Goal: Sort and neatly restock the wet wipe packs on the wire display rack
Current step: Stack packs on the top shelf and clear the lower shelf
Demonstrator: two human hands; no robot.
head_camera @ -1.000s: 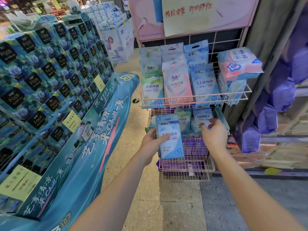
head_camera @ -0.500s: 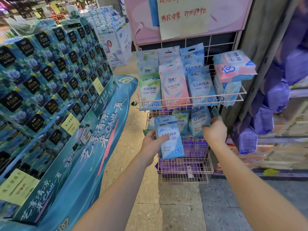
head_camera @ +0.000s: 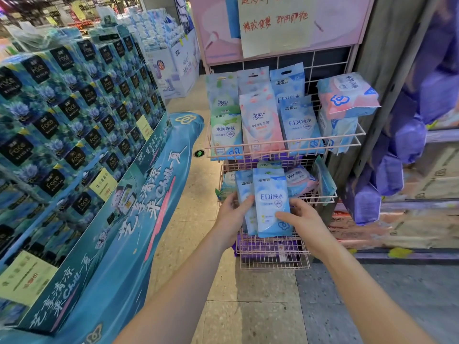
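The pink wire display rack point(head_camera: 273, 259) stands in front of me with three tiers. On its top tier stand green point(head_camera: 224, 130), pink point(head_camera: 260, 122) and blue wet wipe packs point(head_camera: 301, 125), with bulkier packs point(head_camera: 347, 95) stacked at the right. Two blue EDI packs point(head_camera: 270, 202) are held upright, one behind the other, in front of the middle tier. My left hand point(head_camera: 232, 214) grips their left side and my right hand point(head_camera: 301, 217) holds the front pack's lower right corner. A pink-and-blue pack point(head_camera: 299, 180) and a teal pack point(head_camera: 325, 180) lie in the middle tier.
A tall blue display of boxed tissue packs point(head_camera: 74, 120) runs along my left. Purple packs point(head_camera: 397, 155) hang on a shelf at the right. A pink sign panel point(head_camera: 280, 23) tops the rack. The lowest tier holds purple packs point(head_camera: 263, 244). Tiled floor lies below.
My right hand took a blue pack out of the middle tier and brought it in front of the pack in my left hand. Both hands now hold the two together.
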